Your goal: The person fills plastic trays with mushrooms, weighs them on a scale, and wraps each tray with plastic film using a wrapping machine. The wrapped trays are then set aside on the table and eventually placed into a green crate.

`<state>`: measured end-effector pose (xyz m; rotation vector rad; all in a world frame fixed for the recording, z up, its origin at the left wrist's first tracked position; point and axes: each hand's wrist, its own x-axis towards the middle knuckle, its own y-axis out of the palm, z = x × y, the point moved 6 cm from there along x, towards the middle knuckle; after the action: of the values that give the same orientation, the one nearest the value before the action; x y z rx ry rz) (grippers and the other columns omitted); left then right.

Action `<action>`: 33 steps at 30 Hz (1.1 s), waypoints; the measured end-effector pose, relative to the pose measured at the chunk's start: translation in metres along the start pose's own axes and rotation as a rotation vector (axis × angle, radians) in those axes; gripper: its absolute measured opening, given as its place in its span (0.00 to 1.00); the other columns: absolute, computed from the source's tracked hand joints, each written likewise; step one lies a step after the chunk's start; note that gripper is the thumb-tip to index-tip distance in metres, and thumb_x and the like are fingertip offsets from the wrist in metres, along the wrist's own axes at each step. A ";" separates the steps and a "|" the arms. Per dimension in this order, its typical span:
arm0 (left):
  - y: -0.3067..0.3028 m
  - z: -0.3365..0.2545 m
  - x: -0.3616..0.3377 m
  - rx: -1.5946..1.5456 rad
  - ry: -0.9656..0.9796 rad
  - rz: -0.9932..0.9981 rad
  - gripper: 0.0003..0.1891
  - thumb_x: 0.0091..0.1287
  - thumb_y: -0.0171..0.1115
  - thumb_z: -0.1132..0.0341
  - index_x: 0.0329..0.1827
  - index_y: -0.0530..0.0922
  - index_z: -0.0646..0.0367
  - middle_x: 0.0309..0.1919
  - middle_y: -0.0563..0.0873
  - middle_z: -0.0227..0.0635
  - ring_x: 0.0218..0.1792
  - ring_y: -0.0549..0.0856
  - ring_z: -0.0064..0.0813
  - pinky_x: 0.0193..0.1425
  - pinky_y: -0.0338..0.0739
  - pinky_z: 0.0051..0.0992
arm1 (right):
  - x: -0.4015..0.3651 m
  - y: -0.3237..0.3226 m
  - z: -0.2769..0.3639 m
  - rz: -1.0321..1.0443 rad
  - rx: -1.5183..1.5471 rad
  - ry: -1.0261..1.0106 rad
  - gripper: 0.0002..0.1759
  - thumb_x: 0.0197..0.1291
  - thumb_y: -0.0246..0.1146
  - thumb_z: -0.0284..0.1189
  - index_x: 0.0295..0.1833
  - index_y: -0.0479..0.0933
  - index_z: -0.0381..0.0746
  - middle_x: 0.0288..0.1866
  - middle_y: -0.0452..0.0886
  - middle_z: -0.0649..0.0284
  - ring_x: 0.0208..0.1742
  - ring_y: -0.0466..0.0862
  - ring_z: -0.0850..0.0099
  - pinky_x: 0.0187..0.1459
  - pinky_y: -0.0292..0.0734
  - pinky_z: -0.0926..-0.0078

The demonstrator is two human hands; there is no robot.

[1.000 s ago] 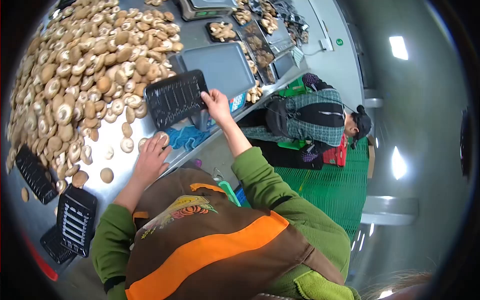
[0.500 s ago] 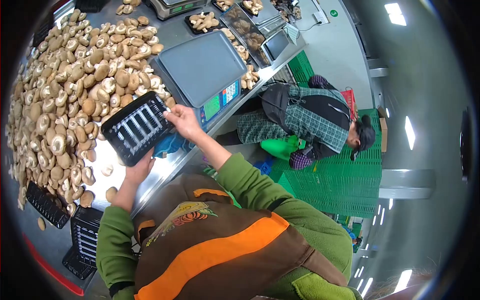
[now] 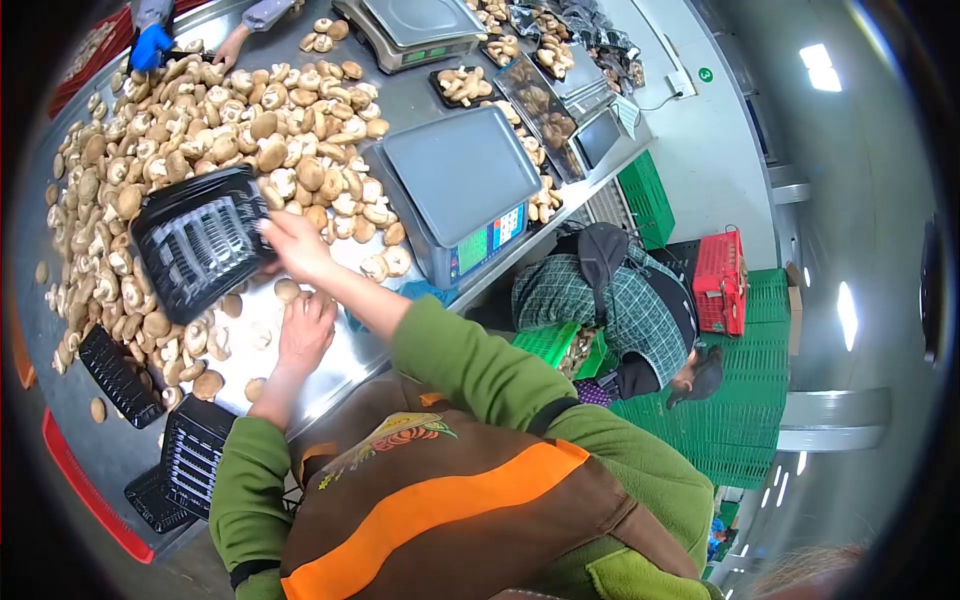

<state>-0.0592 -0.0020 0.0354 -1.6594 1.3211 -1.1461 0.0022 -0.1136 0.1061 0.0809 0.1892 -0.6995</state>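
A black plastic tray [image 3: 205,240] with ribbed slots is tilted over the mushroom pile, blurred by motion. My right hand [image 3: 298,248] grips its right-hand edge. Just below, my left hand [image 3: 305,335] is over the shiny metal tabletop, holding nothing I can see, its fingers slightly bent and apart. A loose mushroom [image 3: 287,290] lies close to those fingertips. The large heap of brown-capped mushrooms [image 3: 220,130] spreads behind and around the tray.
A digital scale [image 3: 455,180] stands right of the heap, another scale [image 3: 420,35] farther back. Black trays [image 3: 195,455] are stacked at lower left. A co-worker's hand [image 3: 232,45] reaches in at the far side. Another person [image 3: 620,310] bends beside green crates [image 3: 735,400].
The tray has moved left with my right hand. My left hand has let go of its lower edge. Co-worker's hands have come into view at the far side; the person at right bends lower.
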 end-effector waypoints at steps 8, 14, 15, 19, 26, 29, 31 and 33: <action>-0.012 0.027 -0.006 -0.132 -0.009 -0.102 0.20 0.49 0.66 0.67 0.48 0.77 0.57 0.51 0.75 0.41 0.54 0.73 0.48 0.52 0.70 0.45 | 0.021 0.060 0.069 0.146 -0.254 -0.320 0.17 0.66 0.57 0.36 0.51 0.75 0.34 0.34 0.81 0.57 0.38 0.80 0.72 0.42 0.75 0.71; -0.017 0.086 -0.041 -0.464 -0.459 -0.473 0.29 0.52 0.67 0.72 0.61 0.72 0.57 0.60 0.73 0.42 0.60 0.72 0.47 0.64 0.67 0.42 | -0.066 -0.125 -0.030 -0.309 -0.324 0.065 0.18 0.61 0.65 0.40 0.44 0.79 0.34 0.33 0.82 0.68 0.31 0.78 0.80 0.33 0.74 0.80; -0.037 0.086 -0.037 0.065 -0.303 -0.424 0.29 0.52 0.68 0.69 0.60 0.73 0.54 0.60 0.73 0.40 0.60 0.72 0.44 0.66 0.64 0.44 | -0.081 -0.159 -0.063 -0.320 -0.306 0.214 0.17 0.61 0.66 0.39 0.41 0.79 0.34 0.31 0.81 0.69 0.28 0.77 0.81 0.30 0.73 0.79; -0.075 0.101 -0.028 0.042 -0.420 -0.362 0.30 0.51 0.72 0.61 0.60 0.75 0.50 0.64 0.71 0.37 0.63 0.69 0.43 0.68 0.60 0.45 | -0.112 -0.186 -0.076 -0.224 -0.850 0.197 0.17 0.53 0.67 0.37 0.38 0.78 0.33 0.34 0.82 0.46 0.37 0.84 0.55 0.40 0.77 0.62; -0.084 0.026 -0.099 -0.662 -1.012 -0.409 0.22 0.59 0.70 0.62 0.53 0.75 0.62 0.49 0.76 0.39 0.54 0.74 0.40 0.62 0.66 0.40 | -0.097 -0.147 -0.104 -0.224 -0.915 0.301 0.16 0.58 0.60 0.33 0.44 0.74 0.30 0.37 0.80 0.38 0.44 0.80 0.43 0.48 0.74 0.53; -0.012 0.012 -0.172 -1.864 -1.818 -0.507 0.30 0.60 0.68 0.50 0.59 0.72 0.58 0.54 0.73 0.38 0.58 0.71 0.37 0.61 0.68 0.38 | -0.088 -0.141 -0.111 -0.249 -0.951 0.216 0.13 0.61 0.56 0.30 0.41 0.73 0.29 0.32 0.80 0.40 0.37 0.82 0.46 0.43 0.77 0.55; 0.016 0.029 -0.182 -1.895 -1.957 -0.595 0.34 0.59 0.67 0.45 0.62 0.68 0.57 0.57 0.69 0.39 0.60 0.70 0.35 0.62 0.67 0.37 | -0.076 -0.133 -0.113 -0.204 -0.735 0.348 0.12 0.63 0.54 0.29 0.41 0.73 0.29 0.27 0.81 0.44 0.25 0.84 0.55 0.34 0.79 0.59; 0.025 0.044 -0.173 -1.926 -2.085 -0.691 0.39 0.58 0.65 0.41 0.66 0.65 0.55 0.61 0.66 0.39 0.62 0.68 0.34 0.63 0.67 0.35 | -0.059 -0.123 -0.112 -0.205 -0.699 0.342 0.11 0.65 0.53 0.28 0.40 0.73 0.29 0.23 0.81 0.48 0.17 0.82 0.62 0.28 0.79 0.63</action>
<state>-0.0407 0.1618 -0.0384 -2.5275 -0.1957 2.2487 -0.1374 -0.1546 0.0072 -0.4964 0.7677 -0.7869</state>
